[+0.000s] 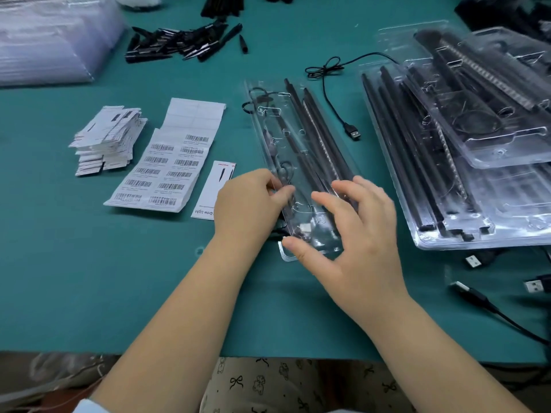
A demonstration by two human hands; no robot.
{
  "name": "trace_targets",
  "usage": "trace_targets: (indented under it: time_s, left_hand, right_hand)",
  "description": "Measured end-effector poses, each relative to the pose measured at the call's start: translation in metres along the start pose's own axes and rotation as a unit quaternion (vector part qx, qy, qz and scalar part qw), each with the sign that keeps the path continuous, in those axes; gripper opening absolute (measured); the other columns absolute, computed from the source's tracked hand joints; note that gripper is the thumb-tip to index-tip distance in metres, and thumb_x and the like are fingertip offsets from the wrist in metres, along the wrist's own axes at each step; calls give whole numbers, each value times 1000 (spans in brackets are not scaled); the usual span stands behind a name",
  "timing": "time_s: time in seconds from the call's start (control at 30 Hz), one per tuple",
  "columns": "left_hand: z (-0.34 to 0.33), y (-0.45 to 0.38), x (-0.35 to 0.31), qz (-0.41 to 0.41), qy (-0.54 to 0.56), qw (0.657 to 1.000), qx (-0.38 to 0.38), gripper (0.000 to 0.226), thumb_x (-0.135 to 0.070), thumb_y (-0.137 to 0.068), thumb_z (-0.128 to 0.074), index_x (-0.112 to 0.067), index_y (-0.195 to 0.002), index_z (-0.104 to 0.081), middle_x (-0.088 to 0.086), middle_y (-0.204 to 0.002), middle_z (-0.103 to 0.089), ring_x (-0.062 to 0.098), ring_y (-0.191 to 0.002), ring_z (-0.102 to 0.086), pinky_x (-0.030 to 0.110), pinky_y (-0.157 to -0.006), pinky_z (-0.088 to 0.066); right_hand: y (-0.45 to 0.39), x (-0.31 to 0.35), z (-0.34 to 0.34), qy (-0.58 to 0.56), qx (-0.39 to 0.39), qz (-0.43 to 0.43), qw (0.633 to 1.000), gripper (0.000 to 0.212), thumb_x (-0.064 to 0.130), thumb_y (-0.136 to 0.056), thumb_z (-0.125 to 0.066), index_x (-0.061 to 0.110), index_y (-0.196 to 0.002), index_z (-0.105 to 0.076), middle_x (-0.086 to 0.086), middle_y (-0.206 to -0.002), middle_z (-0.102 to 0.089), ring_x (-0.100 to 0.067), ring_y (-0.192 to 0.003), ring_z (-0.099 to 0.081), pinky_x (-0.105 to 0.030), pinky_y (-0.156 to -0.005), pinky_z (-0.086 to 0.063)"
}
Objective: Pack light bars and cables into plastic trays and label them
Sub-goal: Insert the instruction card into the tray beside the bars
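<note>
The left hand (250, 201) pinches the long clear plastic tray (298, 162) of black light bars (316, 135) at its left edge, steadying it on the green bench (119, 278); the right hand (354, 231), fingers (323, 198) spread, presses the near end shut.

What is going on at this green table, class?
A person is packing a long clear plastic tray holding black light bars and a cable. The left hand pinches the tray's left edge; the right hand presses spread fingers on its near end. A white barcode label sheet lies to the left, a stack of filled clear trays to the right.
</note>
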State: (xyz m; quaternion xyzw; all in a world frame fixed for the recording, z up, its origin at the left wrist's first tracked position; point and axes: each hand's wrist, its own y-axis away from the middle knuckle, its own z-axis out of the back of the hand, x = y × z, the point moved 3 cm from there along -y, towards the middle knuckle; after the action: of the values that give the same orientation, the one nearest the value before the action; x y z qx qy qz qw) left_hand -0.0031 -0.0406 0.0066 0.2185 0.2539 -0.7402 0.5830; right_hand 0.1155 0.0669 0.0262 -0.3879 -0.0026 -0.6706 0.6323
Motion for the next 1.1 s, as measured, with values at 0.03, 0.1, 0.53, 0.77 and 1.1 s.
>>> trace_targets:
  time_s: [0.03, 0.1, 0.53, 0.77, 1.1]
  left_hand:
    - [0, 0, 0, 0, 1, 1000, 2, 19, -44, -82, -67, -29, -74, -59, -15, -63, -53, 13, -75, -56, 27, -67, -41]
    - [0, 0, 1, -2, 17, 1000, 9, 19, -44, -82, -67, -30, -70, -60, -16, -62, -55, 11, -72, -56, 24, -65, -39]
    - [-1, 4, 1, -14, 30, 997, 71, 11, -39, -86, -63, -35, -95, -58, -12, -64, -53, 0, -64, -49, 28, -64, -42]
    - [8, 15, 0, -63, 31, 994, 84, 26, -27, -92, -54, -33, -112, -70, -12, -100, -71, 9, -95, -61, 23, -81, -45]
    - [39, 18, 20, -38, -86, 991, 96, 47, -33, -83, -56, -25, -130, -54, -2, -109, -42, 22, -110, -44, 27, -87, -31]
  right_hand:
    - [2, 3, 4, -5, -42, 40, 998, 44, 41, -81, -67, 4, -104, -68, -14, -106, -59, -31, -106, -50, -38, -97, -39]
    - [9, 9, 8, -64, -60, 113, 990, 22, 23, -86, -63, 2, -86, -70, -9, -82, -63, -26, -77, -57, -32, -73, -47]
    - [23, 22, -23, 146, 219, 81, 961, 74, 25, -78, -50, -6, -142, -28, -24, -150, -21, -38, -141, -16, -49, -113, -18]
    - [2, 4, -44, 152, 292, -2, 944, 84, 49, -93, -33, 9, -146, 18, -10, -154, 25, -19, -141, 25, -29, -111, 19]
    - [-5, 7, -51, 196, 278, -20, 940, 83, 62, -91, -25, 10, -150, 0, -10, -158, 4, -22, -144, 4, -38, -113, 2]
